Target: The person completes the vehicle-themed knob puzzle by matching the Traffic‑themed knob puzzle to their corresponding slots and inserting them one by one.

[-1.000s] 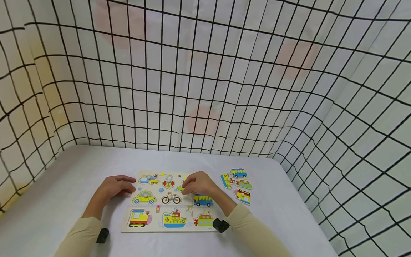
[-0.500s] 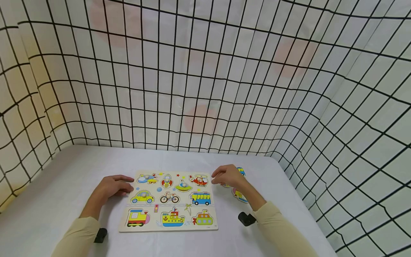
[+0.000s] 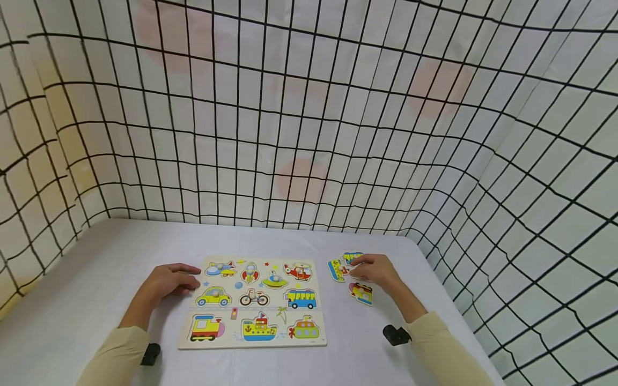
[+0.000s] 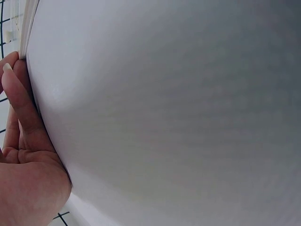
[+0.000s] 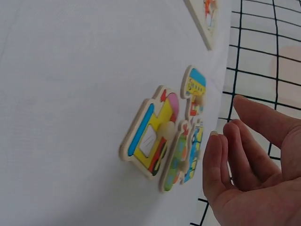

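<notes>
My right hand (image 3: 376, 269) hovers over a cluster of loose knobbed puzzle pieces, with thumb and fingers apart and nothing between them. In the right wrist view, the train piece (image 5: 149, 136), submarine piece (image 5: 178, 162), bus piece (image 5: 196, 141) and ship piece (image 5: 194, 85) lie close together beside the fingertips. In the head view the right hand hides most of the submarine piece. My left hand (image 3: 169, 280) rests by the left edge of the wooden puzzle board (image 3: 233, 329), fingers extended to its rim. A UFO piece (image 3: 275, 280) with a knob sits in the board.
Plane (image 3: 221, 269), rocket (image 3: 250, 272), helicopter (image 3: 298, 272), car (image 3: 213, 296) and bicycle (image 3: 254, 298) pieces also sit in the board. Bus, train, ship and submarine pictures show without knobs. A black grid (image 3: 270, 134) on white sheeting encloses the white table (image 3: 120, 246).
My right hand has moved from the UFO piece on the board rightwards to the loose pieces, uncovering the UFO and helicopter. The left hand has stayed at the board's left edge.
</notes>
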`<state>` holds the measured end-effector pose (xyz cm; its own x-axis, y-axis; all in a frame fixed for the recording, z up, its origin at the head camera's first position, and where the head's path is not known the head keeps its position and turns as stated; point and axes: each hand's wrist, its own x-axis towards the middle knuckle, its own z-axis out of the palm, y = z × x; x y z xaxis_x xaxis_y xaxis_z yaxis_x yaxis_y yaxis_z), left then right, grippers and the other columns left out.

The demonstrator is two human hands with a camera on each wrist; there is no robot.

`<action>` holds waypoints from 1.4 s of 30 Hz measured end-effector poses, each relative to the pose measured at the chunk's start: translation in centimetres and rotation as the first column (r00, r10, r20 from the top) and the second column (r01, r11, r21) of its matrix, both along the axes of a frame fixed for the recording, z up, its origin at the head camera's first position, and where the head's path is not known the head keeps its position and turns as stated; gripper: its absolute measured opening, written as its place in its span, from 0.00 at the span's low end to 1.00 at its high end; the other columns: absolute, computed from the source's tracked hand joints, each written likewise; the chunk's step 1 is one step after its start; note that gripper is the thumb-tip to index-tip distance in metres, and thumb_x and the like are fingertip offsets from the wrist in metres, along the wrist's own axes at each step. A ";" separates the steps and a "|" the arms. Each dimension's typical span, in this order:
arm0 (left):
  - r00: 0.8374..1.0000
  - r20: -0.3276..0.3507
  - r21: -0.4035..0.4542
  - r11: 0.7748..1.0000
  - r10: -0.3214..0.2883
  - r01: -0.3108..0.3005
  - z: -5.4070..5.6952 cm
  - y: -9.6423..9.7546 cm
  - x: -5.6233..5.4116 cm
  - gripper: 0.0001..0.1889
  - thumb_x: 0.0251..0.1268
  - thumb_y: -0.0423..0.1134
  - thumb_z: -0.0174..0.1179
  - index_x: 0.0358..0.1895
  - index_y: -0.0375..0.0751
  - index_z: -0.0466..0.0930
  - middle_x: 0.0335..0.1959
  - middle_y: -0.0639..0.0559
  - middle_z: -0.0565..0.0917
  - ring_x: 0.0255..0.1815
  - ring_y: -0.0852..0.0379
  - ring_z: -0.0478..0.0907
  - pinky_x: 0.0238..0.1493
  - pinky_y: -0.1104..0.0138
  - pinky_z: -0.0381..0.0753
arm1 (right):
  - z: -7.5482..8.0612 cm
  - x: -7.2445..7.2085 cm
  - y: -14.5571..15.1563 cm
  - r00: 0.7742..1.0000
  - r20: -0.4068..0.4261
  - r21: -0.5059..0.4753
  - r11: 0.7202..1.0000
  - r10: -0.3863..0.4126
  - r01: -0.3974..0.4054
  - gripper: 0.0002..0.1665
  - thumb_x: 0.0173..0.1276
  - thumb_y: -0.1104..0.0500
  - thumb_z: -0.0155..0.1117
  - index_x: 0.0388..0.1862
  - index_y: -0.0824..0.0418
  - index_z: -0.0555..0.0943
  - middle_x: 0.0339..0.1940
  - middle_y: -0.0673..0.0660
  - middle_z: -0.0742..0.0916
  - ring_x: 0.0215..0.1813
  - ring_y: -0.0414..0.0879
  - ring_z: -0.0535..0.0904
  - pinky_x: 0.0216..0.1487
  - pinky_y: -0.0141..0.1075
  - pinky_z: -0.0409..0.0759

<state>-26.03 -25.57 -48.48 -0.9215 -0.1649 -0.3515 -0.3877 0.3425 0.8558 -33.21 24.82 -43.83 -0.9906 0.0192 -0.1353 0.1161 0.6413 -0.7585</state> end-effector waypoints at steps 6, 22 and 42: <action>1.000 -0.005 0.009 1.000 0.020 -0.020 -0.1 0.0 0.0 0.26 0.58 0.38 0.68 0.61 0.33 0.81 0.43 0.42 0.87 0.28 0.52 0.81 0.35 0.66 0.80 | -1.4 -0.4 0.1 0.999 -0.014 -0.008 0.999 -0.045 0.045 0.17 0.61 0.55 0.75 0.48 0.59 0.89 0.50 0.59 0.88 0.38 0.46 0.80 0.38 0.32 0.79; 0.999 -0.014 -0.002 0.999 0.036 -0.036 -0.1 0.3 0.0 0.25 0.57 0.38 0.69 0.59 0.34 0.82 0.43 0.41 0.88 0.28 0.52 0.81 0.34 0.66 0.80 | -2.3 -2.5 0.8 0.969 -0.159 0.054 0.978 -0.189 0.200 0.20 0.61 0.54 0.75 0.50 0.62 0.88 0.39 0.57 0.91 0.45 0.53 0.82 0.39 0.36 0.73; 0.998 -0.010 0.015 0.998 0.054 -0.054 0.0 0.4 0.2 0.25 0.56 0.37 0.70 0.59 0.34 0.82 0.45 0.39 0.88 0.28 0.51 0.81 0.35 0.66 0.81 | -4.1 -4.7 0.6 0.970 -0.097 0.033 0.974 -0.221 0.225 0.22 0.64 0.53 0.73 0.54 0.63 0.86 0.58 0.65 0.86 0.57 0.57 0.77 0.48 0.41 0.76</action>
<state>-25.87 -25.15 -48.48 -0.9149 -0.2093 -0.3451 -0.3967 0.3082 0.8647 -37.90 25.45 -47.88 -0.9688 0.2449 -0.0379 0.1908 0.6397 -0.7446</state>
